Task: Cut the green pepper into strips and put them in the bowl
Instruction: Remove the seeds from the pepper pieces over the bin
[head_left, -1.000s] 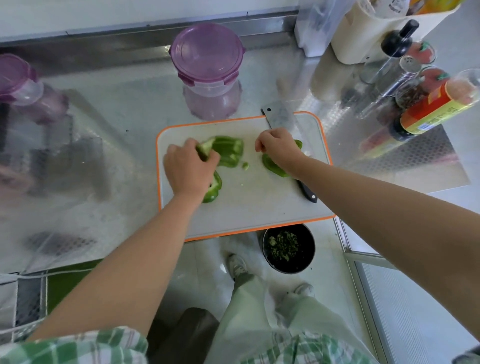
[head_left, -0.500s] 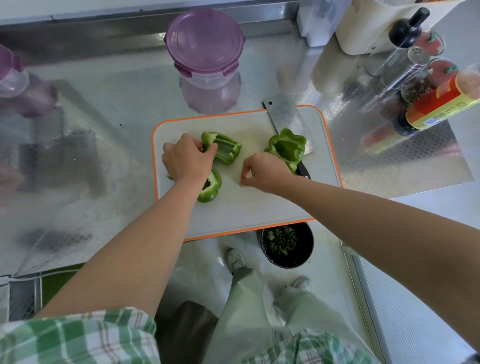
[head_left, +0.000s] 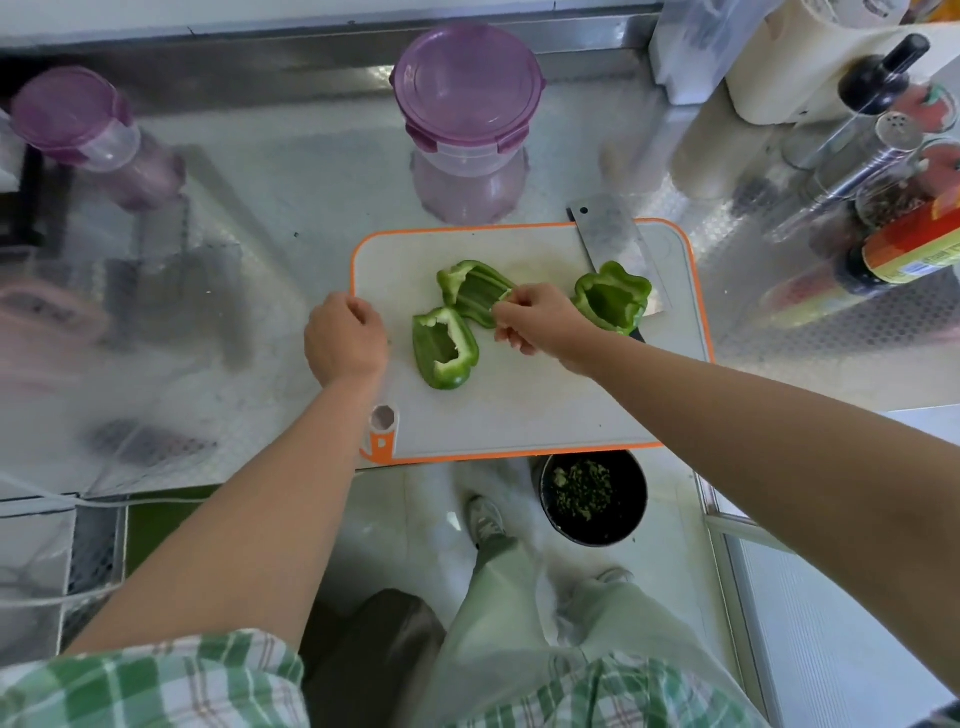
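1. The left hand (head_left: 345, 338) lies knuckles up at the left rim of the cutting board (head_left: 519, 410). Its fingers are curled under and out of sight, so we cannot tell whether they hold anything.
2. Only the steel blade of the cleaver (head_left: 608, 239) shows, beyond the right hand (head_left: 540, 325). Its handle is almost wholly covered by a pepper piece and the right forearm.
3. The green pepper lies on the board in 3 hollow pieces. The right hand pinches the edge of the middle pepper piece (head_left: 475, 291) between thumb and fingertips.
4. The near pepper piece (head_left: 447, 348) lies between the 2 hands, touching the pinched one. The far pepper piece (head_left: 613, 296) sits just right of the right hand, on the blade.
5. Below the right forearm, past the board's near edge, sits a dark bowl (head_left: 592, 499) holding chopped green bits. It appears to stand lower than the worktop (head_left: 270, 270), beside the person's shoes.
6. The worktop is shiny embossed metal and throws blurred reflections.
7. The board is white plastic with an orange rim and rounded corners.
8. Beyond the hands stand 2 clear tubs with purple lids, one central (head_left: 467, 93) and one far left (head_left: 72, 114). Bottles and a shaker crowd the right edge, partly cut off.
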